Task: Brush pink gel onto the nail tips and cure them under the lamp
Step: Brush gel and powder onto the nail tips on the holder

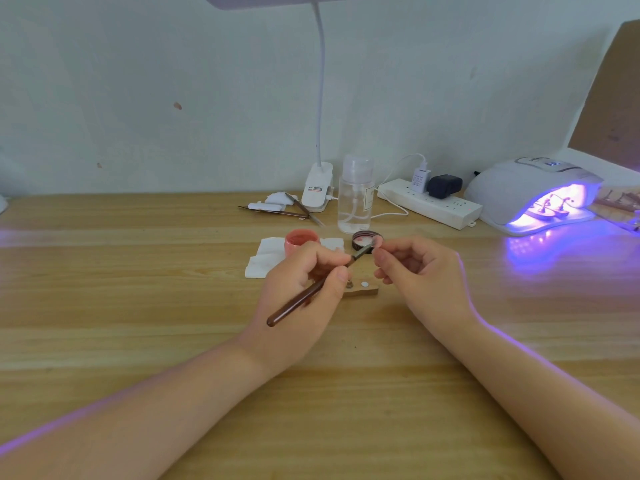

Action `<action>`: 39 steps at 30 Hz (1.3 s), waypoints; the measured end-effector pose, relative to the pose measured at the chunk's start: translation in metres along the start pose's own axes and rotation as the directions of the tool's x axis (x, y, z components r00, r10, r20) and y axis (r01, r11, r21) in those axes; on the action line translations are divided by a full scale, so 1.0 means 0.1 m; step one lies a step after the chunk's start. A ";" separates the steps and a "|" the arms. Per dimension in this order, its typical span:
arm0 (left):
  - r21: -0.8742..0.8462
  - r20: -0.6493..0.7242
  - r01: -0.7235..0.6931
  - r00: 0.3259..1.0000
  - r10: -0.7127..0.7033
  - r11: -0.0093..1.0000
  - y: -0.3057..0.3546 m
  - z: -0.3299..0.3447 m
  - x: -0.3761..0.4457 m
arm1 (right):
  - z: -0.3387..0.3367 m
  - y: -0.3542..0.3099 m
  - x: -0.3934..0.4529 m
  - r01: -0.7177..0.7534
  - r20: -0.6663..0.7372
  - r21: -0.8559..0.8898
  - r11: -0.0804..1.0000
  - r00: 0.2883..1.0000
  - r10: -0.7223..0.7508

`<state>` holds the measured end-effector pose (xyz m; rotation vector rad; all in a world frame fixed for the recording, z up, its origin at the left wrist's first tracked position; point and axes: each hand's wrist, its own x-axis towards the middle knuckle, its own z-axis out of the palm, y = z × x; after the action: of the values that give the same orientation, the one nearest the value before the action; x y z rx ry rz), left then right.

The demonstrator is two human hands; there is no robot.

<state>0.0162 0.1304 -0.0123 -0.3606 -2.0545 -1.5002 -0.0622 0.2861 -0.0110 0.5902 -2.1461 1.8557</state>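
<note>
My left hand grips a brown-handled gel brush, its tip pointing up and right. The brush tip meets a small nail tip pinched in the fingers of my right hand. Under both hands lies a wooden holder block with a white dot on top. An open jar of pink gel stands just behind my left hand, its dark lid lying beside it. The white curing lamp glows violet at the far right, with nail tips on stands inside.
White wipes lie under the jar. Behind stand a clear pump bottle, a clip desk lamp, thin tools and a power strip with plugs. More nail stands sit right of the curing lamp.
</note>
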 end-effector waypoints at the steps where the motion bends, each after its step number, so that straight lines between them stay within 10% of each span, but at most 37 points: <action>1: 0.009 -0.001 -0.014 1.000 0.014 1.000 0.01 -0.01 -0.01 | 0.00 0.00 0.00 -0.003 -0.005 -0.001 1.000 1.000 0.003; 39: 0.130 -0.011 -0.123 0.992 0.125 0.984 0.09 -0.01 -0.01 | 0.00 -0.03 -0.02 0.084 -0.067 -0.199 0.976 0.993 -0.099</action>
<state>0.0218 0.1324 -0.0060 -0.4136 -2.0622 -1.2859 -0.0590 0.2863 -0.0098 0.5552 -2.1793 1.5701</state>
